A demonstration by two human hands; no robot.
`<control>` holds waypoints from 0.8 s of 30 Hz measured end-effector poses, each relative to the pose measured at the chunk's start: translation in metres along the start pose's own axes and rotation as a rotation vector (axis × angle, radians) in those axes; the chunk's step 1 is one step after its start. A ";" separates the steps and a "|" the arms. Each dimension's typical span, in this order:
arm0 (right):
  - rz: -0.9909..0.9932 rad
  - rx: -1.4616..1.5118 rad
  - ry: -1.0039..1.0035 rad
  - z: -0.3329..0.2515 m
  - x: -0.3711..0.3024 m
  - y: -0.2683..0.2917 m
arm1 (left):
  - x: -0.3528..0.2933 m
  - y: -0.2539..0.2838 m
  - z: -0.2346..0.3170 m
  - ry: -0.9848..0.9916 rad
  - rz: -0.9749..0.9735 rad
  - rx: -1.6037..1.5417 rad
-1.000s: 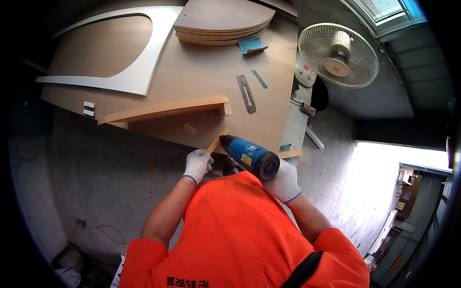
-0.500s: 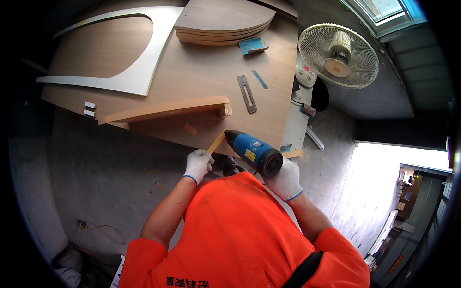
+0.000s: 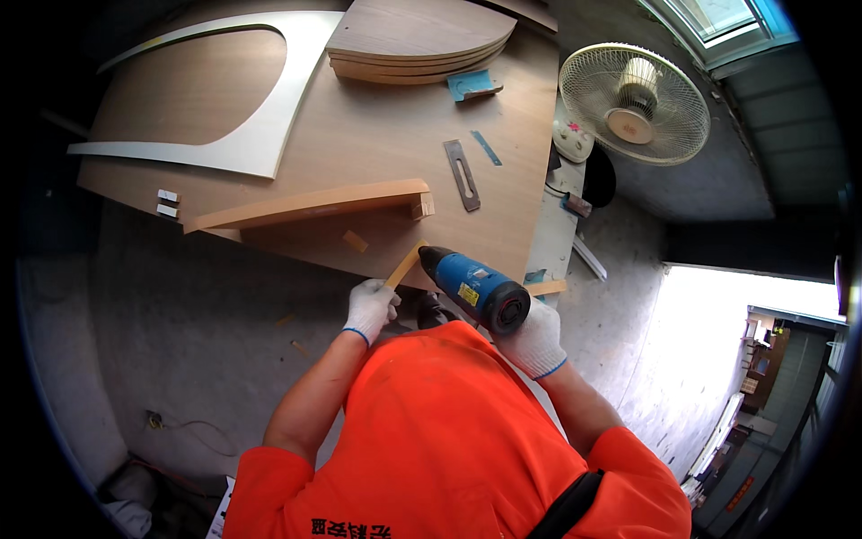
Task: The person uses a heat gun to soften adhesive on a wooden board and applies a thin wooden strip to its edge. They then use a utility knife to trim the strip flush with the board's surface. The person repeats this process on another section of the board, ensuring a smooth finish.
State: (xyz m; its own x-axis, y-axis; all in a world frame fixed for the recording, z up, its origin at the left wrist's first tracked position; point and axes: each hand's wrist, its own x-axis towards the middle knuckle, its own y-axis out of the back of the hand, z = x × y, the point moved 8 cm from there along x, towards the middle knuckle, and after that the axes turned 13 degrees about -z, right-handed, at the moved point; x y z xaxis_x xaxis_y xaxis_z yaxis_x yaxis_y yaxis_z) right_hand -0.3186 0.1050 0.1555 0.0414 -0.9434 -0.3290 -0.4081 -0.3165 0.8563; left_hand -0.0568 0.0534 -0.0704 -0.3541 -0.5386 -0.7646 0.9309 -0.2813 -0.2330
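Observation:
My left hand (image 3: 371, 311), in a white knit glove, is closed on the lower end of a thin tan edge-banding strip (image 3: 405, 268). The strip slants up over the table's near edge. In my right hand (image 3: 536, 340), gloved too, is a blue and black heat gun (image 3: 474, 286); its body hides most of the fingers. The black nozzle points left, right beside the strip's upper end; whether they touch I cannot tell. Beyond the strip stands a long, slightly curved wooden piece (image 3: 314, 202) on edge, with a small tan offcut (image 3: 356, 241) lying before it.
The wood-faced table (image 3: 395, 135) carries a white cut-out frame (image 3: 260, 144), stacked curved boards (image 3: 417, 40), a slotted metal plate (image 3: 462, 176), a thin blue strip (image 3: 486, 148) and crumpled blue sandpaper (image 3: 473, 85). A fan (image 3: 633, 103) stands at the right. Scraps lie on the floor.
The heat gun's nozzle has dipped very slightly toward me. My left hand and the strip have stayed in place.

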 end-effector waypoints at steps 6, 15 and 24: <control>-0.006 0.060 0.039 -0.009 -0.003 0.007 | -0.009 0.001 0.006 -0.023 -0.003 -0.073; -0.010 0.009 0.015 -0.001 -0.005 0.003 | -0.017 0.011 -0.001 -0.026 -0.022 -0.073; 0.033 0.065 0.002 -0.003 -0.002 0.005 | -0.013 0.013 -0.003 -0.022 0.004 -0.044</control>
State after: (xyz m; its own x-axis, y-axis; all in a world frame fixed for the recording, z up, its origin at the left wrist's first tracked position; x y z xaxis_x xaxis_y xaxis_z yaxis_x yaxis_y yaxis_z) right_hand -0.3179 0.1046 0.1616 0.0285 -0.9534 -0.3003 -0.4676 -0.2782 0.8390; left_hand -0.0402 0.0588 -0.0651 -0.3515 -0.5573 -0.7522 0.9353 -0.2437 -0.2565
